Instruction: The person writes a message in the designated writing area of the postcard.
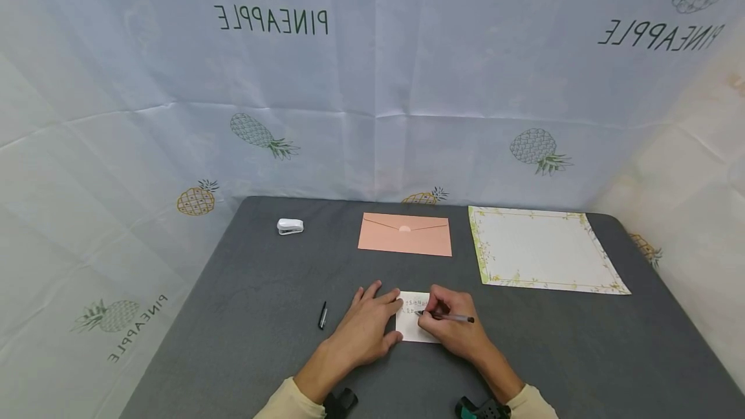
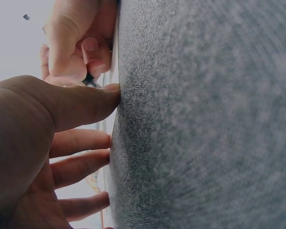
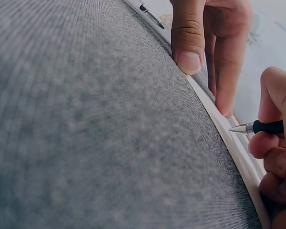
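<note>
A small white sheet of paper [image 1: 410, 327] with a few lines of handwriting lies on the dark grey table, between my two hands. My right hand [image 1: 456, 325] pinches a pen [image 1: 460, 318], its tip at the writing. In the right wrist view the pen [image 3: 269, 127] shows a dark grip and a metallic tip close to the paper. With fingers spread, my left hand [image 1: 367, 328] rests at the paper's left edge; thumb and fingertips press down there. The right hand covers the paper's right part. A black pen cap [image 1: 323, 315] lies left of my left hand.
Farther back lie a pink envelope [image 1: 404, 243] and, to its right, a large white sheet with a floral border [image 1: 541, 251]. A white stapler [image 1: 290, 226] stands at the back left. A pineapple-print cloth [image 1: 372, 70] hangs behind the table.
</note>
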`<state>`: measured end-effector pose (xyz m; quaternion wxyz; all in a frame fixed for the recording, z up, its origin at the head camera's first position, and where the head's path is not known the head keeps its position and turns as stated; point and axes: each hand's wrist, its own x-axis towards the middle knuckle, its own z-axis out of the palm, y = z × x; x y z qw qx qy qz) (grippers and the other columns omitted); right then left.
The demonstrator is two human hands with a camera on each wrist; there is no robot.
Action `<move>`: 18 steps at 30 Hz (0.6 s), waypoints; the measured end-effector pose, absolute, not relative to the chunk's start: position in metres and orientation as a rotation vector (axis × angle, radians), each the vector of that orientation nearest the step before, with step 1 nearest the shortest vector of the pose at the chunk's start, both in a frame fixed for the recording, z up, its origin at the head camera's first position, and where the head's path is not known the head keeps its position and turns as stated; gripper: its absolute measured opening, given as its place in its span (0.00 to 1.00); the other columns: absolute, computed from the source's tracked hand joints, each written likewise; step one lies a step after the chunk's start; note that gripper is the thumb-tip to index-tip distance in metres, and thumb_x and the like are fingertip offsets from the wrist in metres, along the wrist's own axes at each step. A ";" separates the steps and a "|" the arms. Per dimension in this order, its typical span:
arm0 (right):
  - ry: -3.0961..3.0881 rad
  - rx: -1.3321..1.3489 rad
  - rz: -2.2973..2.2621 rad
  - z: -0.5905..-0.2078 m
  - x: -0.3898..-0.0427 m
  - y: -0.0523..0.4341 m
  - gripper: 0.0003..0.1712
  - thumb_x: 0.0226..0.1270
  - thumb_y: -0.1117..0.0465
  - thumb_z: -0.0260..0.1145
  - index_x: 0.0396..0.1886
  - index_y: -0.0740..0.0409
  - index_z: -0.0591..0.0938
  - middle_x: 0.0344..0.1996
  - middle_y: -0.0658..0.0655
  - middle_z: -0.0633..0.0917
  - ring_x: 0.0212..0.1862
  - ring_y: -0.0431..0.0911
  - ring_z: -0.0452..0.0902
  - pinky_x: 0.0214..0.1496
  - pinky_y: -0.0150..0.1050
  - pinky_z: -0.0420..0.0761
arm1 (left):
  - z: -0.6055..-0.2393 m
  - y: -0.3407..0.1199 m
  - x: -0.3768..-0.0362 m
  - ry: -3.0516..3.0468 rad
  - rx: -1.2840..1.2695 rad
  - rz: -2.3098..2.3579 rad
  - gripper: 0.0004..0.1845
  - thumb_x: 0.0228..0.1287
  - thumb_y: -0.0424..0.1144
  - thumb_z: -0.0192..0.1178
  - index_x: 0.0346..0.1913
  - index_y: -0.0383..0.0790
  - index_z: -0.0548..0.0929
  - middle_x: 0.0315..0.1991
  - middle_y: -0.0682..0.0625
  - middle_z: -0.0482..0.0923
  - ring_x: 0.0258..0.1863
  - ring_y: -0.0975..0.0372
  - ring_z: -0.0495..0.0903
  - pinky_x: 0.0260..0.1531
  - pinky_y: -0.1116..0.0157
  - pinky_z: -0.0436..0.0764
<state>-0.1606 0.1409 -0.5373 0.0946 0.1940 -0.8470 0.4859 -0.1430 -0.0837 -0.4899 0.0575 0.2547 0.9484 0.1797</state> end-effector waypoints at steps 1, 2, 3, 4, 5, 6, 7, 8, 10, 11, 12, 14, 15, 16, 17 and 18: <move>-2.515 0.571 1.440 -0.537 -0.161 0.141 0.19 0.49 0.74 0.72 0.22 0.44 0.77 0.18 0.37 0.74 0.21 0.30 0.64 0.24 0.27 0.60 | -0.490 -0.084 -0.143 2.874 0.771 0.545 0.32 0.68 0.48 0.78 0.72 0.42 0.85 0.77 0.49 0.78 0.82 0.40 0.68 0.77 0.32 0.68; -2.518 0.568 1.438 -0.537 -0.161 0.141 0.19 0.49 0.74 0.72 0.22 0.44 0.77 0.18 0.37 0.74 0.21 0.30 0.64 0.24 0.27 0.60 | -0.490 -0.084 -0.143 2.874 0.769 0.544 0.32 0.68 0.48 0.78 0.72 0.43 0.85 0.77 0.49 0.78 0.82 0.40 0.68 0.77 0.32 0.68; -2.520 0.566 1.441 -0.537 -0.161 0.141 0.19 0.49 0.74 0.72 0.22 0.44 0.77 0.18 0.37 0.74 0.21 0.30 0.64 0.24 0.27 0.60 | -0.490 -0.084 -0.143 2.875 0.771 0.545 0.32 0.68 0.48 0.78 0.72 0.42 0.85 0.77 0.49 0.78 0.82 0.40 0.69 0.77 0.32 0.68; -2.520 0.564 1.442 -0.537 -0.161 0.141 0.20 0.49 0.74 0.72 0.22 0.44 0.76 0.18 0.37 0.73 0.21 0.30 0.63 0.24 0.27 0.59 | -0.490 -0.084 -0.143 2.875 0.770 0.545 0.32 0.68 0.48 0.78 0.72 0.42 0.85 0.77 0.49 0.78 0.82 0.40 0.69 0.77 0.32 0.68; -2.518 0.564 1.443 -0.537 -0.161 0.141 0.20 0.49 0.74 0.72 0.22 0.43 0.76 0.18 0.36 0.73 0.21 0.30 0.63 0.24 0.27 0.59 | -0.490 -0.084 -0.143 2.875 0.771 0.546 0.32 0.68 0.48 0.78 0.72 0.42 0.85 0.77 0.49 0.78 0.82 0.40 0.69 0.77 0.32 0.68; -2.516 0.565 1.444 -0.537 -0.161 0.142 0.20 0.49 0.74 0.72 0.22 0.43 0.76 0.18 0.36 0.73 0.21 0.30 0.63 0.24 0.27 0.59 | -0.490 -0.084 -0.143 2.876 0.772 0.546 0.32 0.67 0.48 0.79 0.72 0.42 0.85 0.77 0.48 0.79 0.82 0.40 0.69 0.77 0.32 0.69; -2.509 0.565 1.448 -0.537 -0.161 0.142 0.21 0.49 0.74 0.71 0.22 0.42 0.76 0.18 0.37 0.73 0.21 0.30 0.63 0.24 0.27 0.59 | -0.490 -0.084 -0.143 2.878 0.774 0.546 0.32 0.67 0.47 0.79 0.72 0.42 0.85 0.77 0.48 0.79 0.82 0.40 0.69 0.77 0.32 0.69; -2.491 0.564 1.461 -0.537 -0.161 0.142 0.21 0.49 0.74 0.71 0.22 0.42 0.76 0.18 0.37 0.74 0.21 0.30 0.64 0.24 0.27 0.60 | -0.490 -0.083 -0.143 2.879 0.775 0.546 0.32 0.67 0.47 0.79 0.72 0.42 0.85 0.77 0.48 0.79 0.81 0.40 0.69 0.77 0.32 0.69; -2.447 0.542 1.491 -0.538 -0.161 0.144 0.22 0.49 0.76 0.71 0.22 0.41 0.77 0.19 0.39 0.76 0.21 0.31 0.65 0.23 0.27 0.62 | -0.490 -0.083 -0.142 2.881 0.775 0.542 0.32 0.67 0.47 0.79 0.72 0.43 0.85 0.77 0.49 0.79 0.81 0.40 0.69 0.77 0.32 0.69; -2.421 0.528 1.508 -0.538 -0.161 0.145 0.23 0.50 0.77 0.71 0.22 0.41 0.77 0.19 0.40 0.78 0.21 0.31 0.66 0.23 0.27 0.63 | -0.490 -0.083 -0.142 2.882 0.774 0.537 0.32 0.66 0.47 0.79 0.72 0.43 0.85 0.77 0.49 0.79 0.81 0.40 0.69 0.77 0.32 0.69; -2.397 0.513 1.519 -0.537 -0.161 0.146 0.23 0.50 0.78 0.71 0.23 0.41 0.78 0.19 0.41 0.79 0.21 0.32 0.67 0.22 0.27 0.64 | -0.490 -0.083 -0.142 2.883 0.775 0.537 0.33 0.66 0.47 0.79 0.72 0.43 0.85 0.77 0.49 0.79 0.81 0.40 0.69 0.77 0.32 0.69; -2.365 0.489 1.536 -0.537 -0.162 0.148 0.24 0.50 0.79 0.71 0.23 0.42 0.79 0.20 0.42 0.80 0.21 0.33 0.68 0.22 0.27 0.65 | -0.491 -0.083 -0.143 2.885 0.773 0.533 0.33 0.66 0.47 0.79 0.72 0.43 0.85 0.77 0.49 0.79 0.81 0.40 0.70 0.77 0.32 0.69; -2.367 0.481 1.536 -0.536 -0.162 0.149 0.24 0.51 0.79 0.71 0.23 0.41 0.79 0.20 0.43 0.80 0.21 0.33 0.69 0.22 0.27 0.65 | -0.491 -0.083 -0.143 2.885 0.770 0.530 0.33 0.66 0.47 0.79 0.72 0.43 0.85 0.77 0.49 0.79 0.81 0.40 0.70 0.77 0.32 0.69; -2.372 0.482 1.536 -0.536 -0.162 0.150 0.24 0.51 0.79 0.71 0.23 0.41 0.79 0.20 0.43 0.81 0.21 0.33 0.69 0.23 0.27 0.65 | -0.491 -0.083 -0.143 2.884 0.767 0.526 0.33 0.66 0.47 0.79 0.72 0.43 0.85 0.77 0.49 0.79 0.81 0.41 0.69 0.77 0.32 0.69; -2.384 0.488 1.534 -0.535 -0.163 0.151 0.24 0.51 0.79 0.72 0.23 0.41 0.79 0.21 0.43 0.80 0.21 0.33 0.69 0.23 0.27 0.65 | -0.491 -0.083 -0.143 2.885 0.766 0.524 0.33 0.66 0.48 0.79 0.72 0.43 0.85 0.77 0.49 0.79 0.81 0.40 0.69 0.77 0.32 0.69; -2.398 0.496 1.530 -0.535 -0.163 0.152 0.24 0.51 0.78 0.72 0.23 0.41 0.79 0.21 0.42 0.80 0.21 0.32 0.70 0.24 0.26 0.66 | -0.491 -0.083 -0.143 2.886 0.765 0.522 0.33 0.66 0.48 0.79 0.72 0.43 0.85 0.77 0.49 0.79 0.81 0.41 0.69 0.77 0.32 0.69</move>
